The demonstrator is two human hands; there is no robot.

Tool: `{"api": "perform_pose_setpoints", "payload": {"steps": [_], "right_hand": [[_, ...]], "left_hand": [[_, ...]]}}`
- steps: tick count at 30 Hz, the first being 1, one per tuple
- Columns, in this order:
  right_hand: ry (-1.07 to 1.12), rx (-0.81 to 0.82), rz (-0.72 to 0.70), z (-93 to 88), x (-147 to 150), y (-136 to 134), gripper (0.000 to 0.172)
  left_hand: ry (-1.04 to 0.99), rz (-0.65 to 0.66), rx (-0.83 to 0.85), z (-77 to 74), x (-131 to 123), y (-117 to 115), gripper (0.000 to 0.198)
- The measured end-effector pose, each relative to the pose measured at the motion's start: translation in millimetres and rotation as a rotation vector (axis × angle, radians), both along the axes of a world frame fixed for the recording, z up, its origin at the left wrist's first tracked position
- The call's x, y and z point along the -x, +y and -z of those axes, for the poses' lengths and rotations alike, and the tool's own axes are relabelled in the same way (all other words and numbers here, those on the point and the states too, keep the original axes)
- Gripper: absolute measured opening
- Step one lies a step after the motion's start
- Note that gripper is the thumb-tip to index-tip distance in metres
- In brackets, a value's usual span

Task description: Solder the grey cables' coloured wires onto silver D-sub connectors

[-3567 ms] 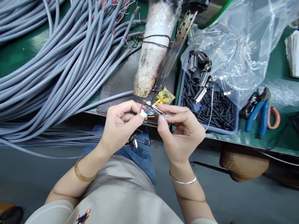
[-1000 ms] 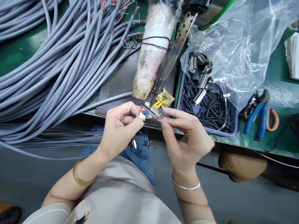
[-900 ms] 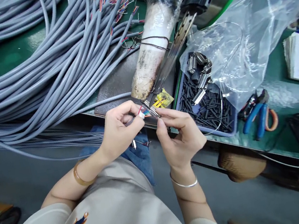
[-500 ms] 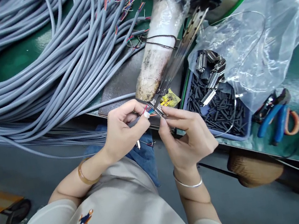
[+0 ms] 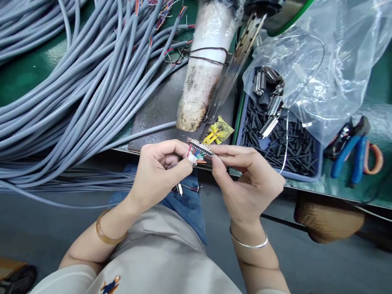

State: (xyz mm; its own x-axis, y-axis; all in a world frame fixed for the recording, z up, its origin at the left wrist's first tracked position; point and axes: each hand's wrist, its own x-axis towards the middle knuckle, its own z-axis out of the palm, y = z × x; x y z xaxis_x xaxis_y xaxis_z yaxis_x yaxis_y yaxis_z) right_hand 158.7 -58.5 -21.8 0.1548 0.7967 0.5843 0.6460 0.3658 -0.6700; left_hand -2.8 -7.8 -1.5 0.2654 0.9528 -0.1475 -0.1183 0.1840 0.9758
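Observation:
My left hand [image 5: 164, 170] is closed on the end of a grey cable, pinching it where thin coloured wires [image 5: 197, 155] fan out. Those wires run to a metal multi-pin connector [image 5: 200, 147]. Thumb and fingers of my right hand [image 5: 243, 171] pinch the connector's right end. Both hands are just off the table's front edge, below the tip of a white tube wrapped in plastic film [image 5: 193, 99]. A yellow piece [image 5: 219, 131] lies on the dark plate right behind the connector.
Many grey cables [image 5: 43, 112] with stripped ends cover the left of the table. A blue bin [image 5: 320, 166] holds black sleeves [image 5: 290, 151] and metal connectors [image 5: 272, 114]. Clear plastic film [image 5: 332, 44] drapes over the bin's back. Pliers with blue handles [image 5: 357, 155] lie at the right.
My hands and the connector have drawn slightly down, away from the tube's tip. The connector is turned so that its pin row shows more plainly. The view has shifted a little.

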Motion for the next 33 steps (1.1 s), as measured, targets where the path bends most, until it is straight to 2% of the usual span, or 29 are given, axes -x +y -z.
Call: {"api": "perform_pose_setpoints", "payload": {"steps": [2, 8, 20, 27, 33], "right_hand": [[0.092, 0.06, -0.024, -1.0, 1, 0, 0.016], [-0.084, -0.086, 0.01, -0.9, 2, 3, 0.019], [-0.077, -0.07, -0.035, -0.8, 1, 12, 0.018], [-0.16, -0.078, -0.025, -8.8, 0, 13, 0.02], [-0.231, -0.145, -0.003, -3.8, 1, 7, 0.02]], "left_hand": [[-0.009, 0.015, 0.031, -0.5, 1, 0, 0.013], [-0.021, -0.046, -0.02, 3.2, -2, 1, 0.009], [0.018, -0.084, -0.06, 5.0, -4, 8, 0.013], [-0.013, -0.046, -0.024, -0.1, -2, 9, 0.016], [-0.005, -0.003, 0.059, 0.7, 0, 10, 0.02]]}}
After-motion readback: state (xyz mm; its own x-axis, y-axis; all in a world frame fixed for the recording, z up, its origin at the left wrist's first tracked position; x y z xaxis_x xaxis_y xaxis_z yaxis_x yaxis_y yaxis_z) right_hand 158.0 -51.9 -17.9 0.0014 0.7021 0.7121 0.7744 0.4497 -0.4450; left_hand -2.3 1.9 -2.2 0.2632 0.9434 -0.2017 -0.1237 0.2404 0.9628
